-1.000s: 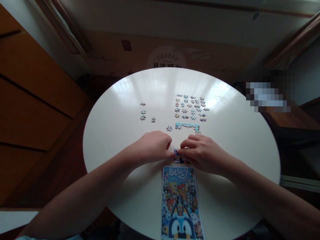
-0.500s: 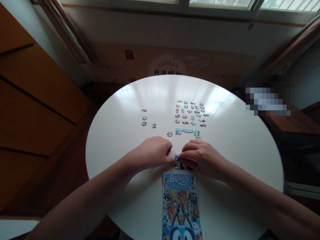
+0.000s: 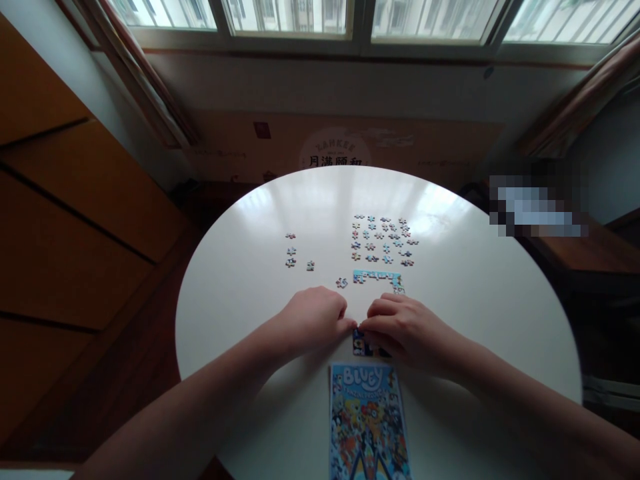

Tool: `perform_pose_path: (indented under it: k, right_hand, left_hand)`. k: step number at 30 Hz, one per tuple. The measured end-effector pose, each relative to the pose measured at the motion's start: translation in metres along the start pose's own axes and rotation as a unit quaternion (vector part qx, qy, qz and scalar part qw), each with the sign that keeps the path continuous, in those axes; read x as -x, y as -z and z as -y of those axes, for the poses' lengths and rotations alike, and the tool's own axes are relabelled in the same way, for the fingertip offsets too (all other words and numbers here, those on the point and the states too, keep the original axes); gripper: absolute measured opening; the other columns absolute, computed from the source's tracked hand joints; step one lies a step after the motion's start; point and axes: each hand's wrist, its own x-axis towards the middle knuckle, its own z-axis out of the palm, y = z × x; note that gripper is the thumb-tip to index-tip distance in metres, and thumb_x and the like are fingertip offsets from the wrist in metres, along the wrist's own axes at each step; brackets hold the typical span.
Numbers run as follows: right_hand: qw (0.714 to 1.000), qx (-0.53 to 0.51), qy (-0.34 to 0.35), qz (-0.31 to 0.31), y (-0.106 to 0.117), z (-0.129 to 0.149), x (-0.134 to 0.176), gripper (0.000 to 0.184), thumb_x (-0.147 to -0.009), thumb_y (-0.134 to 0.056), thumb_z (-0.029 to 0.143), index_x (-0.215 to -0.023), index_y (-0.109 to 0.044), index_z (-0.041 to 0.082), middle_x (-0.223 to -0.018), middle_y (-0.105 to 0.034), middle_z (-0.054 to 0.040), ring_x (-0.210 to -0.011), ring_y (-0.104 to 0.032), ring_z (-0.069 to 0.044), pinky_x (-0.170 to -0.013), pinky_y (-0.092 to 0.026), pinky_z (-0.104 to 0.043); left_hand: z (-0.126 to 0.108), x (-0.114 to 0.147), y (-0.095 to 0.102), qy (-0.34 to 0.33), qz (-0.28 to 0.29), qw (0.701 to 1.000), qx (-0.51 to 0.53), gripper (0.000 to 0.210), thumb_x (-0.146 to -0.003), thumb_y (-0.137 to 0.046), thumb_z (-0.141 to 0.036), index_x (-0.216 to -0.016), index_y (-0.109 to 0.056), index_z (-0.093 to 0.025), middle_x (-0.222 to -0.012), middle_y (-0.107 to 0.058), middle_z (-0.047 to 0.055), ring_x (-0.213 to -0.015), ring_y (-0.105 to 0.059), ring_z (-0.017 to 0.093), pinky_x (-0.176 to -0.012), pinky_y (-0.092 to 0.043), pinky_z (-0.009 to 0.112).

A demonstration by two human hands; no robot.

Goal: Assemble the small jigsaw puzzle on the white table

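My left hand (image 3: 317, 315) is curled closed, its thumb reaching the upper left corner of a partly joined jigsaw section (image 3: 358, 344). Across from it, my right hand (image 3: 407, 323) pinches at a puzzle piece on the same corner, and its fingers hide much of the section. The two hands' fingertips nearly meet there. Farther up lies a joined light-blue puzzle strip (image 3: 378, 275), running down its right side towards my right hand. One loose puzzle piece (image 3: 341, 283) lies just beyond my left hand.
Loose puzzle pieces (image 3: 386, 248) lie in rows beyond the strip, and several others (image 3: 291, 251) are at left. A Bluey picture sheet (image 3: 369, 413) lies nearest me on the round white table (image 3: 225, 280). Windows (image 3: 290, 17) and a wall are beyond.
The camera view has tilted up, so the table sits lower and more window shows. Both hands stay at the section's upper left corner, with their fingertips closer together.
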Motion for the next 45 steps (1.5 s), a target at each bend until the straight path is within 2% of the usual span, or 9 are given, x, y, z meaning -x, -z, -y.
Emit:
perform_pose_path:
  k: [6, 14, 19, 22, 27, 32, 38, 42, 45]
  right_hand:
    - [1.0, 0.002, -0.022, 0.012, -0.001, 0.002, -0.001, 0.021, -0.101, -0.054, 0.024, -0.101, -0.075, 0.021, -0.088, -0.07, -0.005, -0.08, -0.056, -0.018, -0.073, -0.042, -0.033]
    - [1.0, 0.027, 0.003, -0.005, -0.002, 0.0, 0.001, 0.025, -0.102, -0.051, 0.025, -0.095, -0.074, 0.019, -0.087, -0.069, -0.0068, -0.08, -0.053, -0.018, -0.072, -0.04, -0.032]
    - [0.999, 0.04, 0.0, -0.003, -0.002, -0.003, 0.003, 0.024, -0.101, -0.052, 0.026, -0.093, -0.074, 0.019, -0.087, -0.068, -0.0075, -0.081, -0.054, -0.019, -0.074, -0.04, -0.032]
    - [0.999, 0.049, 0.007, -0.007, -0.002, -0.004, 0.003, 0.023, -0.1, -0.052, 0.025, -0.095, -0.074, 0.018, -0.087, -0.068, -0.0074, -0.08, -0.054, -0.019, -0.075, -0.04, -0.033]
    - [0.999, 0.05, 0.014, -0.006, -0.002, -0.003, 0.003, 0.023, -0.1, -0.052, 0.025, -0.095, -0.074, 0.018, -0.088, -0.069, -0.008, -0.08, -0.054, -0.019, -0.075, -0.04, -0.033]
    - [0.999, 0.041, 0.015, -0.006, -0.002, -0.004, 0.003, 0.021, -0.099, -0.055, 0.025, -0.095, -0.074, 0.018, -0.088, -0.069, -0.0082, -0.081, -0.055, -0.019, -0.074, -0.04, -0.032]
    - [0.999, 0.03, 0.021, -0.012, -0.001, -0.006, 0.004, 0.019, -0.098, -0.056, 0.025, -0.095, -0.073, 0.019, -0.086, -0.07, -0.0072, -0.08, -0.055, -0.019, -0.073, -0.041, -0.032]
    - [0.999, 0.026, 0.023, -0.026, 0.0, -0.005, 0.004, 0.019, -0.098, -0.055, 0.023, -0.095, -0.073, 0.019, -0.087, -0.071, -0.0073, -0.081, -0.056, -0.019, -0.074, -0.042, -0.032]
    - [0.999, 0.028, 0.024, -0.034, 0.001, -0.005, 0.005, 0.018, -0.097, -0.056, 0.022, -0.093, -0.073, 0.019, -0.086, -0.071, -0.0069, -0.08, -0.057, -0.019, -0.073, -0.043, -0.032]
  left_hand:
    - [-0.001, 0.0, -0.003, 0.006, -0.015, 1.0, 0.011, 0.036, -0.09, -0.056, -0.047, -0.071, -0.068, -0.019, -0.077, -0.071, 0.008, -0.061, -0.054, 0.016, -0.057, -0.035, 0.031]
    - [0.006, -0.004, 0.0, -0.019, -0.025, 0.999, 0.014, 0.037, -0.091, -0.058, -0.049, -0.073, -0.069, -0.019, -0.073, -0.07, 0.007, -0.064, -0.054, 0.017, -0.06, -0.035, 0.031]
    - [0.016, -0.014, 0.003, 0.039, -0.151, 0.988, 0.003, 0.033, -0.094, -0.056, -0.048, -0.094, -0.072, -0.019, -0.093, -0.072, 0.008, -0.081, -0.058, 0.02, -0.07, -0.039, 0.031]
    - [0.018, -0.02, -0.001, 0.061, -0.192, 0.979, -0.008, 0.033, -0.094, -0.058, -0.045, -0.11, -0.072, -0.02, -0.104, -0.071, 0.009, -0.089, -0.059, 0.022, -0.077, -0.042, 0.032]
    - [0.016, -0.026, -0.01, 0.075, -0.199, 0.977, -0.012, 0.032, -0.095, -0.058, -0.044, -0.11, -0.072, -0.019, -0.11, -0.068, 0.01, -0.092, -0.059, 0.023, -0.08, -0.044, 0.033]
    - [0.015, -0.026, -0.008, 0.08, -0.196, 0.977, -0.001, 0.026, -0.097, -0.057, -0.036, -0.109, -0.074, -0.02, -0.113, -0.067, 0.01, -0.096, -0.059, 0.022, -0.084, -0.044, 0.032]
    - [0.018, -0.027, -0.009, 0.067, -0.218, 0.974, -0.017, 0.024, -0.096, -0.058, -0.029, -0.108, -0.077, -0.021, -0.112, -0.069, 0.008, -0.095, -0.061, 0.022, -0.082, -0.046, 0.032]
    - [0.02, -0.03, -0.014, 0.042, -0.235, 0.971, -0.016, 0.029, -0.097, -0.058, -0.034, -0.118, -0.075, -0.024, -0.114, -0.071, 0.007, -0.091, -0.063, 0.02, -0.08, -0.048, 0.033]
    - [0.02, -0.031, -0.017, 0.028, -0.237, 0.971, -0.017, 0.026, -0.094, -0.061, -0.036, -0.111, -0.078, -0.026, -0.113, -0.071, 0.006, -0.089, -0.063, 0.021, -0.079, -0.048, 0.034]
